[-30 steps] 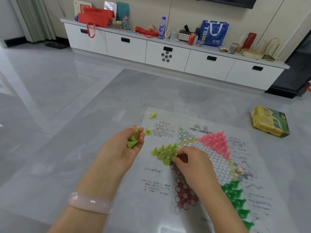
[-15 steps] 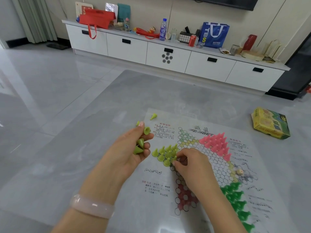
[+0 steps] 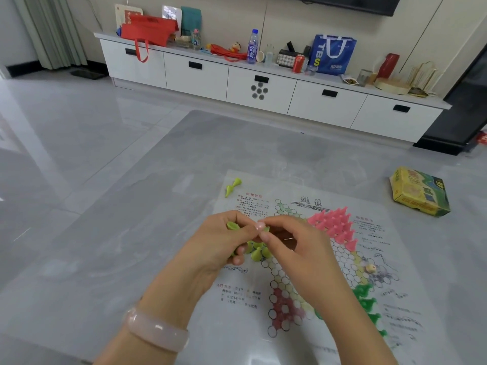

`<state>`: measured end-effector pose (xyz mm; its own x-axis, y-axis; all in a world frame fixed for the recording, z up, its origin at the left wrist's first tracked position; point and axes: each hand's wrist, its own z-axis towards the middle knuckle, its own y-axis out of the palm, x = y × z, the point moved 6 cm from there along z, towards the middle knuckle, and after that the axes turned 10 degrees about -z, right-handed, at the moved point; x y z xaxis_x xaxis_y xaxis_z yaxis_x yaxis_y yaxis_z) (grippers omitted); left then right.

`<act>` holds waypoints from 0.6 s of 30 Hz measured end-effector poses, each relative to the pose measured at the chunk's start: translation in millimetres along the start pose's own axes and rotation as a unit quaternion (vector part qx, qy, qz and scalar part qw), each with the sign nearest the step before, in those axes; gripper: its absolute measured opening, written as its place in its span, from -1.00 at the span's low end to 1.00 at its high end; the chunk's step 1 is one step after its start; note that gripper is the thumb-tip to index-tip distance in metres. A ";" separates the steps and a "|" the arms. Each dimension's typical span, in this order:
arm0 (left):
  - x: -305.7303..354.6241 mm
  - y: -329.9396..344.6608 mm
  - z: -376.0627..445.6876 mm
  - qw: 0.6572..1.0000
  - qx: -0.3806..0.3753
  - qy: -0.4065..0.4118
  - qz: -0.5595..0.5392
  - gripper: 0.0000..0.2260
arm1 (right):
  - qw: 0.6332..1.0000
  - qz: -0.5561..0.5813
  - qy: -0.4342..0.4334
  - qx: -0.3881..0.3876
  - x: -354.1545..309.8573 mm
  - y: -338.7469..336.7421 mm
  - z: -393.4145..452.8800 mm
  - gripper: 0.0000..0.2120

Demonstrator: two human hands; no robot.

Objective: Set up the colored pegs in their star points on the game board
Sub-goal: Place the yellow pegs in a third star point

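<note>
Lime-green pegs [image 3: 257, 252] could easily spill onto the game board [image 3: 342, 285] and knock over the standing ones if the handoff slips, since the left hand [image 3: 218, 248] clutches a few spares right above them while the right hand [image 3: 295, 248] pinches one from its fingertips.

Pink pegs [image 3: 332, 223] crowd the board's [image 3: 342, 262] far side.
</note>
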<state>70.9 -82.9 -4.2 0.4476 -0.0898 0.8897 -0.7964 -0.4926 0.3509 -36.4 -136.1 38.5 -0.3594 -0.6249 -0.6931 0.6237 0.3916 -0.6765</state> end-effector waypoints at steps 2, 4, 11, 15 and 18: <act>-1.1 1.0 0.7 1.000 -0.001 -0.001 -0.003 -0.88 | 1.000 0.004 0.003 0.002 3.3 -2.1 -0.2 -0.79; -2.1 2.0 0.7 1.000 -0.010 -0.001 0.002 -0.90 | 1.000 0.002 0.010 0.005 8.0 -3.4 -0.6 -0.80; -2.4 -9.1 5.9 0.983 0.052 -0.022 -0.177 -0.90 | 0.990 -0.106 0.089 0.036 33.3 -11.3 -5.5 -0.80; -2.9 -20.8 7.6 0.945 0.105 -0.039 -0.307 -0.79 | 0.981 -0.162 0.110 0.004 41.6 -4.9 -11.3 -0.88; -3.1 -24.3 7.5 0.939 0.122 -0.039 -0.320 -0.78 | 0.975 -0.196 0.099 -0.031 42.9 5.1 -12.4 -0.91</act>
<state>91.9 -77.1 -17.7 0.8387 0.2329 0.4923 -0.2418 -0.6506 0.7199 -57.3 -152.5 2.3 -0.6918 -0.5950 -0.4092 0.3714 0.1928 -0.9082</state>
